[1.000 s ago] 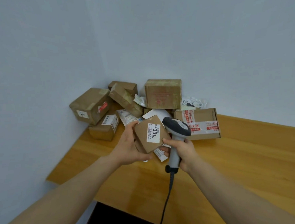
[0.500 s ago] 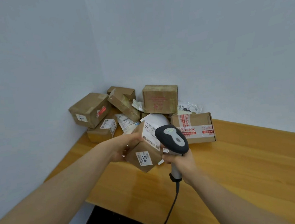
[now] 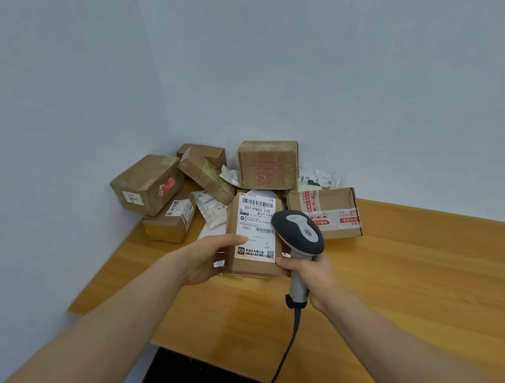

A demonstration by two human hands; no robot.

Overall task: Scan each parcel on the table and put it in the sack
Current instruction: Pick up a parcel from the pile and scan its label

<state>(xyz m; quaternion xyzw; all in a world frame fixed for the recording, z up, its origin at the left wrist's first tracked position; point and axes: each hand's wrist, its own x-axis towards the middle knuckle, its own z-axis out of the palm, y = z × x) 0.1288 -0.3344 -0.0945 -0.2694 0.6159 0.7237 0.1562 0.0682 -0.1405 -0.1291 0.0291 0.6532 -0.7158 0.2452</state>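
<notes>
Above the table (image 3: 402, 270), left fingers (image 3: 231, 241) hold a parcel (image 3: 253, 236) labelled "507-P802 T70", right fingers (image 3: 284, 263) grip the scanner (image 3: 303, 232).

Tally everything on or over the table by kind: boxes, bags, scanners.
Boxes: 7, counting the box in the left hand
Bags: 4 in view, some partly hidden
Scanner: 1, in the right hand
Total: 12
</notes>
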